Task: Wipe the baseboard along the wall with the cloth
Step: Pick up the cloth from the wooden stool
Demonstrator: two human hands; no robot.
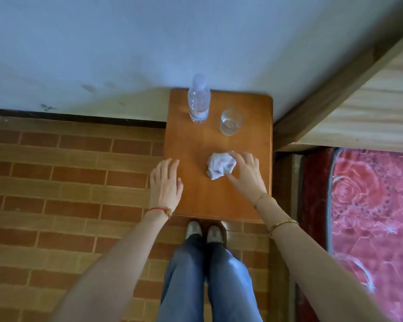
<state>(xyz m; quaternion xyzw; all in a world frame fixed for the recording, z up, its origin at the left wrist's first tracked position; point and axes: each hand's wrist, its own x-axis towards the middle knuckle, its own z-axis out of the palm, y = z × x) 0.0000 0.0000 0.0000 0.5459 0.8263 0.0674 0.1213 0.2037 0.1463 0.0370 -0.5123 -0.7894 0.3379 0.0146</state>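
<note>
Both forearms reach over a wooden table. Left hand flat, fingers straight, at the table's left edge, holding nothing. Right hand spread, fingertips touching the crumpled cloth mid-table, not yet clasped. Bottle and glass at the table's far end. Dark baseboard left of table.

The cloth is a small white rag, crumpled into a loose ball, lying on the wooden table near its right edge. The baseboard is a dark strip along the wall's foot, running left from the table's far corner.
</note>
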